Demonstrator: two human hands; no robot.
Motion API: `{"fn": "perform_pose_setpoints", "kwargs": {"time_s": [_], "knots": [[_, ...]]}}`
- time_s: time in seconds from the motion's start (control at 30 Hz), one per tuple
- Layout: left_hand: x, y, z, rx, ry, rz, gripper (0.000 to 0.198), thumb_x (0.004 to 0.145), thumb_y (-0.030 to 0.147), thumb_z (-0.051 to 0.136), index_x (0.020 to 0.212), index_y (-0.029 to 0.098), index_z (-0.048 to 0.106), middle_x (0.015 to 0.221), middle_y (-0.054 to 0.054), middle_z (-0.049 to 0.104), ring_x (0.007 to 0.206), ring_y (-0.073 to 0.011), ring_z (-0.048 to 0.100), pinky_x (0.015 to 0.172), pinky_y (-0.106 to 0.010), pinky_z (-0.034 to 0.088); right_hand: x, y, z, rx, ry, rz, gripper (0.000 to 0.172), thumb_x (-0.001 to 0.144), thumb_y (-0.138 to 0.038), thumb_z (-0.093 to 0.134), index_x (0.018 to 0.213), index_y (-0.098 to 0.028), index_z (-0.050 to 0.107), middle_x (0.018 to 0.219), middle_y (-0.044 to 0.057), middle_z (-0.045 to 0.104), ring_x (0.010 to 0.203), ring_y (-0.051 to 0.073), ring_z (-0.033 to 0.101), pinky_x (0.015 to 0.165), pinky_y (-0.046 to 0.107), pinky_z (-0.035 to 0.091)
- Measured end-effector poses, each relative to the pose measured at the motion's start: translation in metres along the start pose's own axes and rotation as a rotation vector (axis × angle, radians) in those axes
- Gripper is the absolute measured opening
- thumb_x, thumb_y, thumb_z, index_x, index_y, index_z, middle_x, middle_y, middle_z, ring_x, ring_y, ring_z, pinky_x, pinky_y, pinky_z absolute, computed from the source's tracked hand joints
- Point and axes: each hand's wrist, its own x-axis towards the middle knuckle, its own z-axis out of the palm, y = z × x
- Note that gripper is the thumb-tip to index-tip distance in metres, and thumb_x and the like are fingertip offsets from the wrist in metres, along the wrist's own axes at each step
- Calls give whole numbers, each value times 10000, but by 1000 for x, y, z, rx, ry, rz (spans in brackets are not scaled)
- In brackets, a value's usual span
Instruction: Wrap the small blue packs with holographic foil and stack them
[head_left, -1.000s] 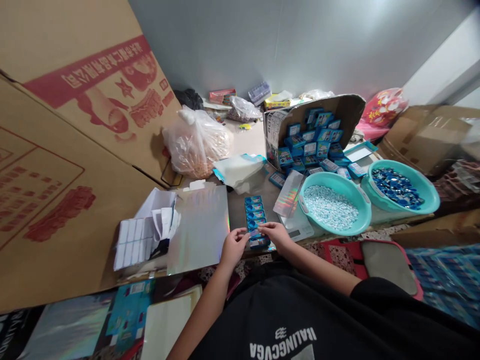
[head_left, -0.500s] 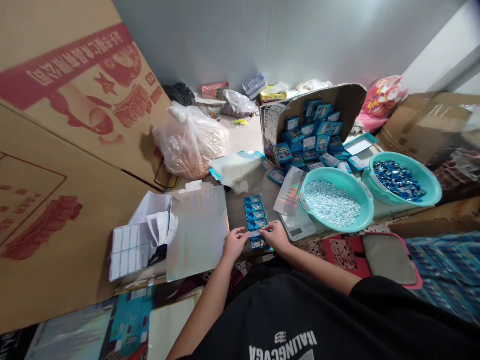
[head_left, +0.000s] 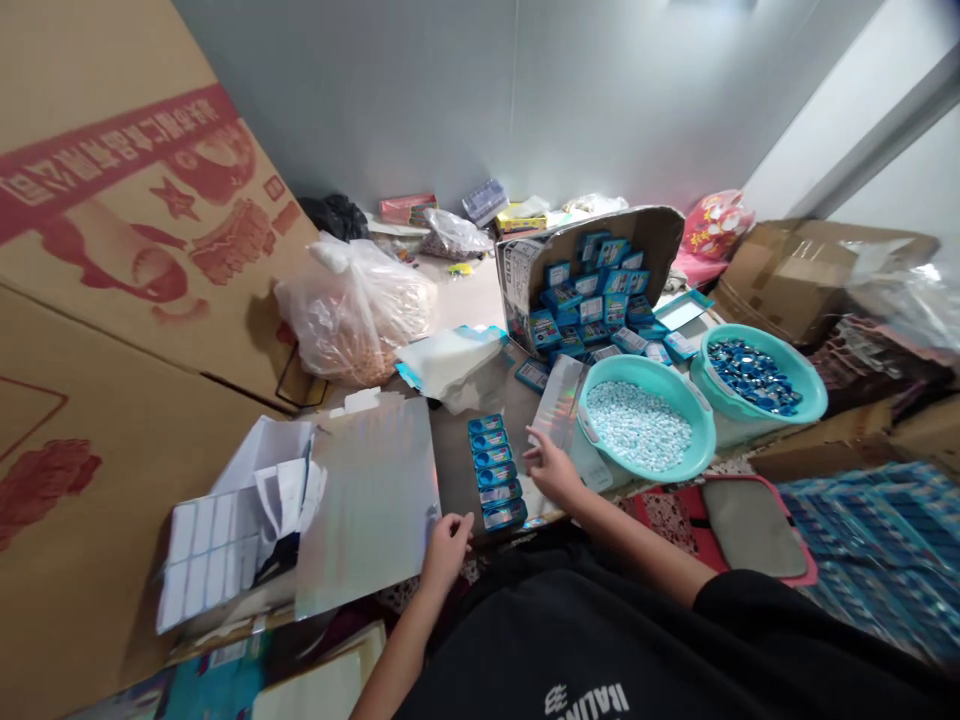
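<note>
A column of several small blue packs (head_left: 495, 472) lies on the grey table in front of me. My left hand (head_left: 448, 546) is just left of the column's near end, beside the silvery sheet (head_left: 367, 500), its fingers curled together; whether anything is between them is too small to tell. Right of the column, my right hand (head_left: 551, 468) has its fingers apart and holds nothing visible, near the lower end of a shiny film strip (head_left: 559, 400). Beyond it stands a turquoise basin (head_left: 702, 455) of small pale pieces.
Another turquoise basin (head_left: 814, 395) holds dark blue pieces. An open carton (head_left: 521, 290) of blue boxes stands behind. At the left are a plastic bag (head_left: 360, 310), white boxes (head_left: 210, 550) and a tall brown carton (head_left: 97, 400).
Both hands have moved off the blue packs, the left toward the silvery sheet, the right toward the film strip, its fingers now spread. The camera view has shifted.
</note>
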Motion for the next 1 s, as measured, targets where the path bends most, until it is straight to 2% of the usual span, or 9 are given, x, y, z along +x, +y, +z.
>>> {"fn": "perform_pose_setpoints", "kwargs": {"time_s": [0.1, 0.2, 0.3, 0.37, 0.47, 0.63, 0.8, 0.87, 1.0], "knots": [[-19, 2, -13, -46, 61, 20, 476, 739, 685, 558, 691, 212, 538, 636, 16, 549, 582, -181, 580, 597, -310, 497, 17, 1, -46, -227, -3, -257, 626, 773, -87, 562, 1377, -238, 493, 1255, 97, 619, 1123, 222, 585, 963, 370, 442], [-31, 6, -19, -31, 165, 86, 476, 760, 681, 557, 720, 206, 565, 657, 4, 571, 647, -201, 600, 657, -314, 500, 33, 7, -79, -623, -163, -454, 706, 666, -127, 731, 1336, -272, 559, 1475, 111, 450, 1388, 335, 332, 1121, 517, 241], [-37, 18, -15, 62, 315, 163, 468, 772, 670, 552, 730, 206, 597, 702, -29, 636, 732, -230, 619, 736, -331, 489, 49, 10, -84, -710, -295, -454, 546, 572, -95, 803, 1088, -253, 721, 1348, 128, 581, 1337, 372, 402, 1130, 577, 124], [-42, 31, -5, 108, 440, 192, 447, 790, 649, 545, 748, 209, 612, 772, -51, 672, 803, -246, 629, 787, -344, 480, 61, 8, -78, -659, -301, -452, 225, 612, -40, 755, 768, -202, 755, 1021, 119, 727, 1146, 326, 575, 1119, 545, 149], [-53, 55, 20, 109, 595, 212, 413, 804, 615, 549, 764, 210, 619, 824, -62, 681, 851, -253, 630, 816, -353, 476, 76, -4, -74, -626, -307, -513, 176, 695, -32, 689, 603, -181, 704, 670, 69, 706, 870, 249, 663, 1084, 490, 227], [-69, 99, 73, -68, 596, 259, 426, 815, 535, 604, 1075, 197, 595, 1050, -94, 668, 1002, -241, 633, 906, -365, 488, 77, -46, -98, -483, -355, -724, 182, 845, -150, 585, 862, -247, 739, 923, 56, 760, 927, 236, 668, 1079, 463, 264], [-64, 132, 112, -213, 492, 298, 841, 664, 435, 788, 1378, 205, 408, 1405, -161, 501, 1294, -289, 495, 1047, -409, 425, 39, -87, -121, -110, -374, -799, 97, 858, -236, 628, 845, -246, 724, 872, 26, 763, 855, 214, 685, 1086, 470, 294], [-62, 144, 120, -295, 461, 308, 692, 724, 432, 737, 1323, 201, 477, 1348, -147, 560, 1234, -276, 552, 1027, -398, 446, 23, -95, -123, 83, -462, -742, 80, 844, -261, 644, 840, -236, 719, 841, 26, 754, 810, 203, 684, 968, 410, 431], [-75, 164, 125, -156, 645, 402, 392, 850, 405, 608, 1189, 208, 617, 1256, -103, 636, 1205, -265, 569, 1052, -389, 419, 11, -97, -124, 443, -654, -519, 156, 833, -344, 653, 885, -202, 691, 822, 49, 727, 764, 199, 681, 710, 304, 530]]}}
